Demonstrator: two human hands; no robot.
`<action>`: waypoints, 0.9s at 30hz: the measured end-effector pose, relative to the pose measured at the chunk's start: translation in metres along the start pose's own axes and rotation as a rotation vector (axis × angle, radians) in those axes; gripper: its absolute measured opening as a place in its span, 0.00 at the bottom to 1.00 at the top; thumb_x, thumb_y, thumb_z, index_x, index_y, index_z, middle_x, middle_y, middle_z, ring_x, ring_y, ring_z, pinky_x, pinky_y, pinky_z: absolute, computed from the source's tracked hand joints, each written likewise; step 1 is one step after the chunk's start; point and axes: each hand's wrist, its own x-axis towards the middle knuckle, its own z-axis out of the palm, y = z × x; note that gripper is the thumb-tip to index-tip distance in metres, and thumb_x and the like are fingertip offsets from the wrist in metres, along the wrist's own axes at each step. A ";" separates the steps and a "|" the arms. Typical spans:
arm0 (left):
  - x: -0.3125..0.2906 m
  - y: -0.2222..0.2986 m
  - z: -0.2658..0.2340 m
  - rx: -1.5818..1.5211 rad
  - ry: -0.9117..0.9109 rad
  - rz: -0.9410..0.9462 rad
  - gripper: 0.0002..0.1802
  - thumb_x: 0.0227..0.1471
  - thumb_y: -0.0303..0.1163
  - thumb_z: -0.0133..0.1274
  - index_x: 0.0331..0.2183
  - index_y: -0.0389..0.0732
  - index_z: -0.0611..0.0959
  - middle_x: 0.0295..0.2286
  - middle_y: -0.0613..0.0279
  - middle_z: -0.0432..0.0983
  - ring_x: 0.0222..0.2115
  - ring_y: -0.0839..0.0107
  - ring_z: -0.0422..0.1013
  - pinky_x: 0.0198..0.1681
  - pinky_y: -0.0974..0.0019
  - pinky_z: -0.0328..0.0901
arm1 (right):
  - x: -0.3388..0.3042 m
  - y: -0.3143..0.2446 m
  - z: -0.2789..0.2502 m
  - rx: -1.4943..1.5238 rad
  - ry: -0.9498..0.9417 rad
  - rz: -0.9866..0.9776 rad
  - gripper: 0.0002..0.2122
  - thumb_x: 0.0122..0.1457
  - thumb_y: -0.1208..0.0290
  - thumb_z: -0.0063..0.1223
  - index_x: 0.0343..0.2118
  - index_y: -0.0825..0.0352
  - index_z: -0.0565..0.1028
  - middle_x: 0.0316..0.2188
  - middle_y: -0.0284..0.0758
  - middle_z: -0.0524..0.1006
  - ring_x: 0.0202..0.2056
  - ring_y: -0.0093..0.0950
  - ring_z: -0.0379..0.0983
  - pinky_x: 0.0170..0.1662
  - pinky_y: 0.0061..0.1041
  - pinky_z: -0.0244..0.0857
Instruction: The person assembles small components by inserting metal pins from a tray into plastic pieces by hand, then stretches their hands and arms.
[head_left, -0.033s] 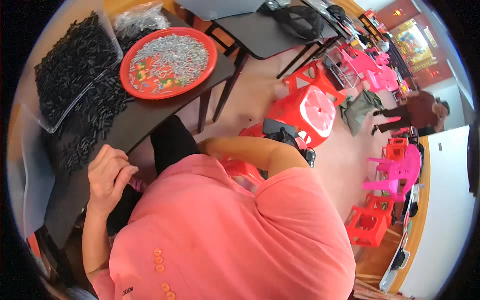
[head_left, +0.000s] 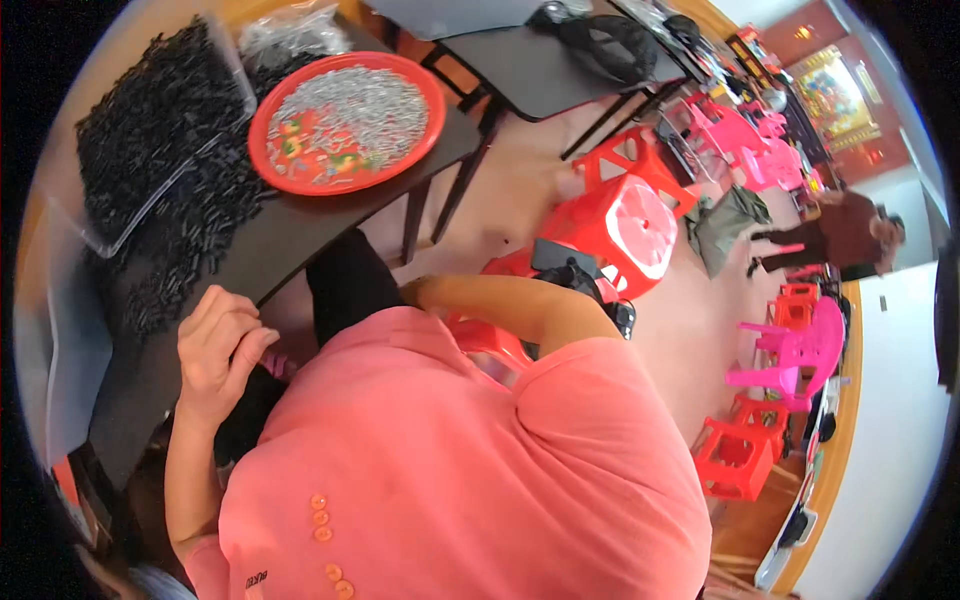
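My left hand (head_left: pixel 222 345) is raised at the near edge of a dark table (head_left: pixel 290 228). Its fingers are curled in with the thumb against them; what they hold, if anything, is hidden. Beyond it, many short black tube-like pieces (head_left: pixel 200 235) lie loose on the table, spilling from a heap (head_left: pixel 150 120) in a clear plastic container (head_left: pixel 135 225). To their right stands a round red tray (head_left: pixel 257 145) with many small silver metal pieces (head_left: pixel 365 105) spread over its patterned bottom. My right forearm (head_left: pixel 490 296) bends in behind my pink shirt, which hides the hand.
A clear plastic bag (head_left: pixel 295 38) lies behind the tray. A second dark table (head_left: pixel 530 75) holds a black bag (head_left: pixel 610 45). Red stools (head_left: pixel 635 235) stand on the floor to the right, with pink chairs (head_left: pixel 800 350) farther off. Another person (head_left: pixel 845 230) stands at the far right.
The view has shifted very slightly. My left hand keeps its curled pose, and nothing on the table has visibly moved.
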 end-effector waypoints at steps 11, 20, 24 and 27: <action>-0.035 -0.019 -0.010 0.068 0.140 -0.102 0.09 0.44 0.22 0.62 0.26 0.33 0.76 0.24 0.55 0.71 0.25 0.58 0.69 0.27 0.61 0.63 | -0.083 -0.014 0.003 0.468 0.057 -0.096 0.21 0.52 0.65 0.55 0.45 0.77 0.76 0.43 0.56 0.77 0.47 0.44 0.75 0.47 0.38 0.69; -0.046 -0.033 -0.006 0.079 0.218 -0.170 0.08 0.46 0.20 0.61 0.30 0.33 0.78 0.25 0.56 0.74 0.26 0.60 0.72 0.28 0.63 0.65 | -0.217 -0.077 -0.158 0.713 0.482 -0.528 0.13 0.48 0.81 0.58 0.40 0.69 0.79 0.29 0.30 0.79 0.31 0.21 0.75 0.37 0.20 0.69; -0.045 -0.032 -0.001 0.054 0.269 -0.195 0.07 0.46 0.20 0.60 0.28 0.34 0.77 0.23 0.57 0.73 0.24 0.61 0.70 0.28 0.63 0.64 | -0.206 -0.048 -0.209 0.456 1.124 -0.465 0.09 0.53 0.77 0.56 0.38 0.66 0.79 0.31 0.32 0.79 0.31 0.24 0.77 0.36 0.24 0.70; -0.048 -0.033 0.004 0.029 0.299 -0.216 0.06 0.46 0.20 0.60 0.27 0.34 0.77 0.23 0.58 0.73 0.24 0.62 0.70 0.27 0.63 0.64 | -0.166 -0.030 -0.238 -0.123 1.436 -0.359 0.06 0.52 0.72 0.57 0.33 0.61 0.79 0.29 0.35 0.76 0.34 0.40 0.75 0.34 0.37 0.68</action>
